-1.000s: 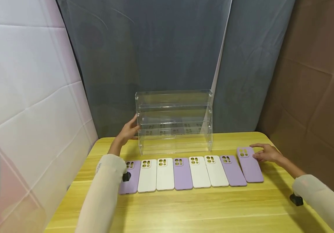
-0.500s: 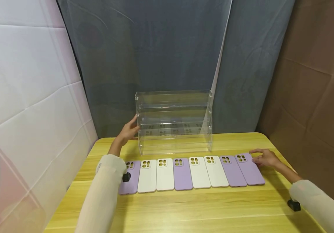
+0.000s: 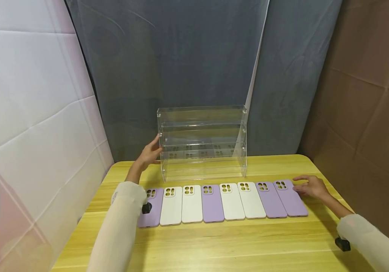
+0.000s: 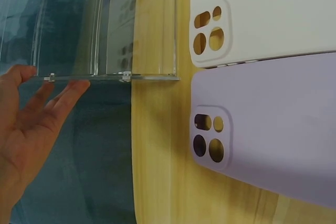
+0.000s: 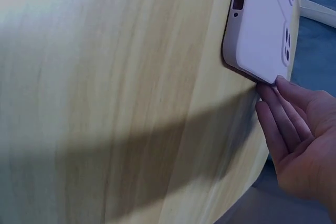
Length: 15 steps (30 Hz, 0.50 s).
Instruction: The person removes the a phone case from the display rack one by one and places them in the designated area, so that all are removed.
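A row of several phone cases, purple and white, lies flat on the table, camera cutouts toward the back. At the row's right end, my right hand (image 3: 312, 187) is beside the last purple phone case (image 3: 291, 198). In the right wrist view, the thumb and fingertips touch that case's edge (image 5: 262, 35) without curling round it. My left hand (image 3: 149, 154) rests its thumb and fingertips against the left side panel of a clear acrylic display rack (image 3: 202, 172). The left wrist view shows those fingertips (image 4: 79, 85) on the panel, with a purple phone case (image 4: 273, 119) nearby.
The tiered rack stands upright behind the row on the wooden table (image 3: 201, 249). A grey curtain (image 3: 187, 56) hangs behind it. White cloth (image 3: 38, 83) borders the left and brown cloth (image 3: 367, 113) the right. My left sleeve partly covers the leftmost case (image 3: 153, 217).
The rightmost purple case, tilted up in my right hand a second ago, has come down flat at the row's end. My right fingers have eased slightly right. The left hand stays on the rack.
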Tool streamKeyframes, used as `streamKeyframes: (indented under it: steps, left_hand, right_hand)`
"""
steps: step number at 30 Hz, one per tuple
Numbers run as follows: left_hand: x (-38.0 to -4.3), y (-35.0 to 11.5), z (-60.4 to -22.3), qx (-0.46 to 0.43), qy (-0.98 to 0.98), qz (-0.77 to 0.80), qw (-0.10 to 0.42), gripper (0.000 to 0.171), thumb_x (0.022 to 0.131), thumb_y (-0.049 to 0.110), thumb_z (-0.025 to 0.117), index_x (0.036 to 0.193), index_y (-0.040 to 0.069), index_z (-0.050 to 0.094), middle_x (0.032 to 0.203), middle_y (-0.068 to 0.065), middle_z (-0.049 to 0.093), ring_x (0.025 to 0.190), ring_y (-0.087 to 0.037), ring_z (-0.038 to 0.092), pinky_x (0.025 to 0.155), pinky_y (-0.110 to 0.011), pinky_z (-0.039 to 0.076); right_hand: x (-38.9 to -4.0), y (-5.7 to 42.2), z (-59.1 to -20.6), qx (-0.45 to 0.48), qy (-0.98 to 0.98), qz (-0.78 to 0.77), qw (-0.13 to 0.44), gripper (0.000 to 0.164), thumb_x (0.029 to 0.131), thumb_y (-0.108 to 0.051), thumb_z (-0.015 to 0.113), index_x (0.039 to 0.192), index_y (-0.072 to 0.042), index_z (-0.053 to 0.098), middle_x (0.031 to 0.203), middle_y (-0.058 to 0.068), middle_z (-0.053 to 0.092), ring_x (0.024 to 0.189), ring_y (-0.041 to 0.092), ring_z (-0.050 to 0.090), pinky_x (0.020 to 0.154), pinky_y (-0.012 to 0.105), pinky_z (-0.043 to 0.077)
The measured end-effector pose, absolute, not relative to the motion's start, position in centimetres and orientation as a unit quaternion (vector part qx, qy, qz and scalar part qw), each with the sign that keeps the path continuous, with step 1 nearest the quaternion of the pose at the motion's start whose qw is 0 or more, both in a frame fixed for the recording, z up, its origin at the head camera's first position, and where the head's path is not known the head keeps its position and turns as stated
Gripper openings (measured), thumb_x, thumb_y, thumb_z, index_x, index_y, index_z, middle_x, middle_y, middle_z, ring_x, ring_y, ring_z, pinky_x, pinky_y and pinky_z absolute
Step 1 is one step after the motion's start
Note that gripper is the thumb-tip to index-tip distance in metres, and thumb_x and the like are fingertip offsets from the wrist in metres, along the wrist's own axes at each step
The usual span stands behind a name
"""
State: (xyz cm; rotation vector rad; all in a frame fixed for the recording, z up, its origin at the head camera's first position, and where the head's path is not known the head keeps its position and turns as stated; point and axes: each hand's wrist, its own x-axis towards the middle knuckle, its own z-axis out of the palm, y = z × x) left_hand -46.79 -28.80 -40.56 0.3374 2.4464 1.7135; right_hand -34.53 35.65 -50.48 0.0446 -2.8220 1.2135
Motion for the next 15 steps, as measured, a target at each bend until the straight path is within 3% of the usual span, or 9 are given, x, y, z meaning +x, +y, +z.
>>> streamKeyframes:
  steps: [10,15]
  left_hand:
    - [-46.3,-29.8,-41.0,0.122,0.822,0.554,0.043,0.076,0.111,0.018,0.051,0.167,0.037,0.003,0.165,-0.032,0.024,0.148,-0.047,0.036,0.105,-0.061,0.050]
    - [-45.3,-31.4,-39.8,0.151,0.868,0.474,0.001,0.073,0.110,0.029,0.054,0.168,0.031,0.010,0.163,-0.026,0.035,0.142,-0.046,0.046,0.104,-0.059,0.051]
  right_hand:
    - [-34.8,34.9,-49.9,0.029,-0.945,0.321,0.050,0.039,0.087,-0.016,0.084,0.116,0.007,0.074,0.083,0.013,0.079,0.068,0.016,0.074,0.054,0.029,0.055]
    - [-35.8,34.9,-47.9,0.065,-0.946,0.301,0.104,0.037,0.091,-0.016,0.080,0.118,0.008,0.072,0.088,0.020,0.078,0.073,0.031,0.077,0.050,0.027,0.050]
